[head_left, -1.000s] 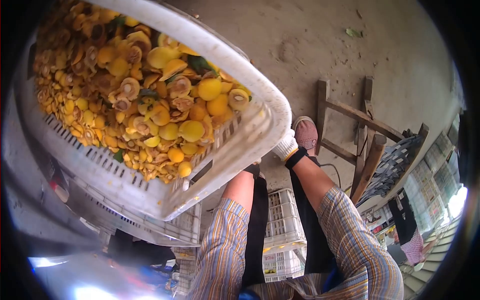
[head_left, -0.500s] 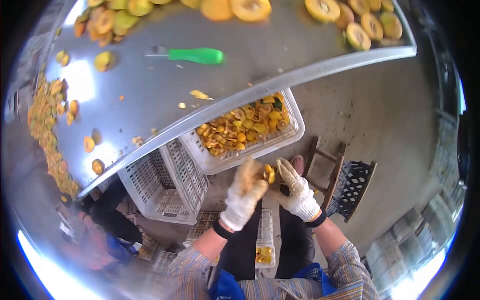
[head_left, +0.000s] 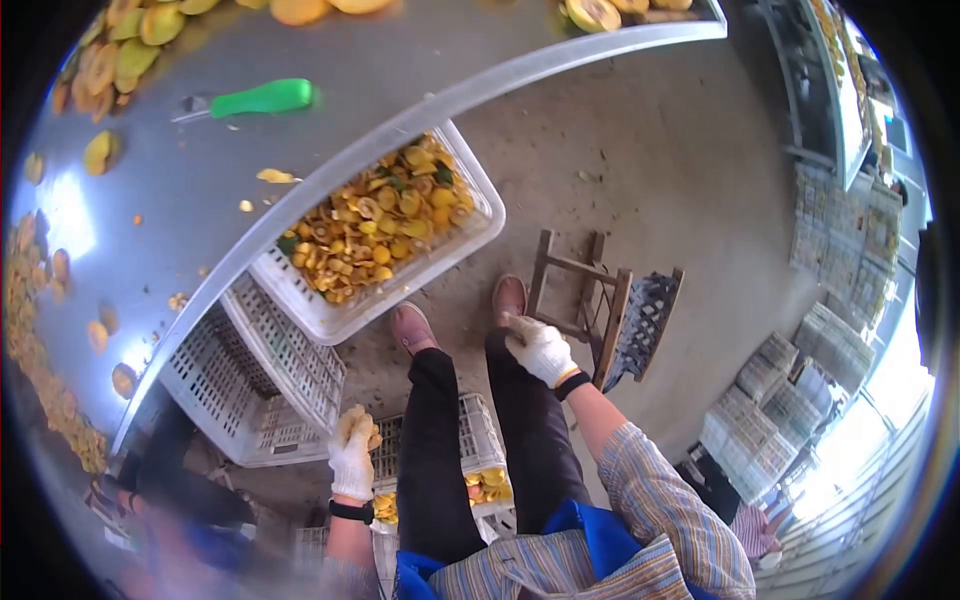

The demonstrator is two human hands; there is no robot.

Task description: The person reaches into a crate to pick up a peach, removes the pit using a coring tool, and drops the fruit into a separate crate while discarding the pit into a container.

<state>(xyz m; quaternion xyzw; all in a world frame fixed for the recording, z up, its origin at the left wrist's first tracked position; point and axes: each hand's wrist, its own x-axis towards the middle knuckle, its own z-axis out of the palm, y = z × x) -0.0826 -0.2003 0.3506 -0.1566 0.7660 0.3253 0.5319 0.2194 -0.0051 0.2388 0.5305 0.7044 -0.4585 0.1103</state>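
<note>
Where the 2 gloved hands were together with yellow fruit between them half a second ago, they are now well apart, with no fruit visible between them; handling seems paused. The left hand [head_left: 352,460] is beside the slatted crate [head_left: 290,350], its fingers curled close together; I cannot tell whether they hold anything. The right hand [head_left: 543,352] is at the right knee [head_left: 500,345], near the woven-seat chair [head_left: 645,320], fingers bent inward; whether they grip anything is hidden.

The cut fruit [head_left: 385,215] fills much of the white crate [head_left: 418,275], which sits just beyond the metal table's [head_left: 330,50] near edge, partly under it. More pieces [head_left: 593,13] lie by the table's right corner. The green-handled tool [head_left: 262,98] remains on the tabletop, untouched. 1 second ago, that fruit-filled crate loomed large in view, with the right hand at its rim.
</note>
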